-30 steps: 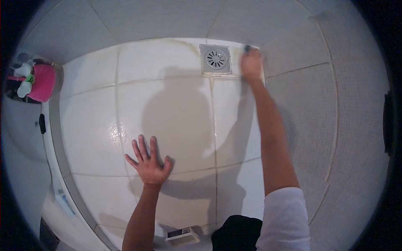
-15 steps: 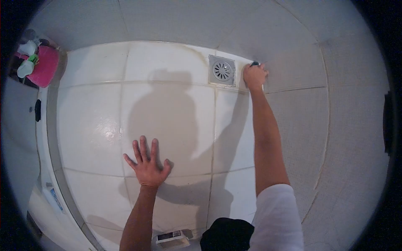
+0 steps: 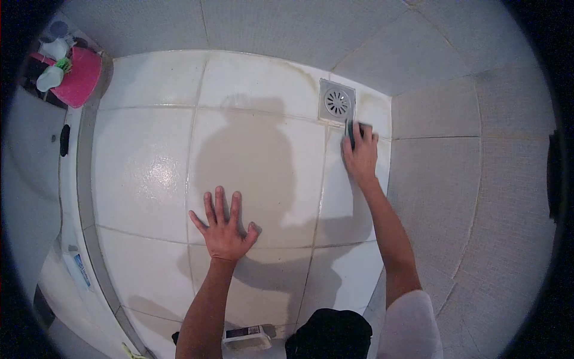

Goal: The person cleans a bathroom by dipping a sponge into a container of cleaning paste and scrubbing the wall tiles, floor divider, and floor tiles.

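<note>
My left hand (image 3: 227,234) lies flat on the white tiled floor (image 3: 140,197), fingers spread, nothing in it. Farther forward and to the right, my right hand (image 3: 361,157) is wrapped over a small dark scrubbing pad (image 3: 348,129) with a greenish edge. Most of the pad is hidden under the fingers, so its exact kind is hard to make out. It presses on the floor just below the lower right corner of a square metal floor drain (image 3: 337,103). Yellowish staining shows on the tile around the drain.
Grey tiled walls (image 3: 436,113) rise at the back and right. A pink bin or basket (image 3: 81,75) with brushes stands at the far left, beyond a raised sill (image 3: 86,179). A white plastic container (image 3: 247,338) sits near my body.
My right hand has come back from the wall corner, right of the drain, to the floor just below it, with the pad. The view has shifted slightly; my left hand stays planted.
</note>
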### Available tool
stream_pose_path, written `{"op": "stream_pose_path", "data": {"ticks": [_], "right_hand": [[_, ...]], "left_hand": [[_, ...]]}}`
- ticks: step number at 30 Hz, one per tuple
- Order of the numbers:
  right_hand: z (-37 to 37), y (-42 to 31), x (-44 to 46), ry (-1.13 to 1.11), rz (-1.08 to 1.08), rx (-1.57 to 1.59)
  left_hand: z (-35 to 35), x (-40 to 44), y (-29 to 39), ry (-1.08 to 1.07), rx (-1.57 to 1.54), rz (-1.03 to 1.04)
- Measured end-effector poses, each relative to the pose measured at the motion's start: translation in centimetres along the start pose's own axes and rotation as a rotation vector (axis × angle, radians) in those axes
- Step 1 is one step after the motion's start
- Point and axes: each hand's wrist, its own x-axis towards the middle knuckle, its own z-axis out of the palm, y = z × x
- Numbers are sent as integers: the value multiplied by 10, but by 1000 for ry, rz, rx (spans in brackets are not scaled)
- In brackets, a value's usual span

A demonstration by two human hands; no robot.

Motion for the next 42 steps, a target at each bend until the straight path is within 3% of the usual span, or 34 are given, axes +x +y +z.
{"op": "stream_pose_path", "data": {"ticks": [3, 7, 9, 12, 15, 16, 18, 19, 20, 21, 25, 27, 30, 32, 34, 37, 39, 41, 42], "right_hand": [[3, 10, 19, -135, 17, 85], [26, 19, 83, -36, 29, -13], [22, 12, 71, -51, 82, -14], [9, 8, 33, -1, -24, -80], [26, 28, 53, -52, 154, -176], [46, 39, 82, -170, 341, -206], [55, -14, 118, -74, 562, -51], [51, -50, 126, -139, 408, 28], [64, -83, 123, 7, 157, -168], [44, -121, 110, -20, 141, -75], [9, -109, 37, -11, -67, 71], [3, -90, 14, -130, -220, 109], [37, -81, 74, -18, -39, -61], [46, -110, 123, -40, 218, 15], [70, -157, 140, -28, 225, 226], [55, -227, 127, 51, -225, 243], [47, -188, 136, -65, -255, 334], [73, -103, 134, 170, 15, 283], [43, -71, 122, 52, 205, 197]], "left_hand": [[3, -4, 0, -16, 5, 10], [4, 0, 1, -19, 13, -4], [1, -1, -1, -31, 9, -1], [0, -2, -1, -23, -30, -9], [3, -3, -3, 17, -54, 0], [3, -3, -3, 17, -48, -9], [2, -2, -3, 28, -65, -3], [1, -2, -4, 30, -62, 0], [1, -1, -3, 25, -54, -2], [0, -2, -3, 17, -47, -4], [-1, 0, -4, 1, -75, -10], [3, -3, -5, 11, -74, -9], [1, -3, -4, 18, -67, -2], [1, -1, -6, 22, -59, 1], [1, -4, -4, 5, -58, 17], [2, -4, -2, 1, -29, 5], [6, -3, -5, 51, -43, 20], [3, -2, -3, 43, -49, 20], [2, -3, -4, 28, -60, 13]]}}
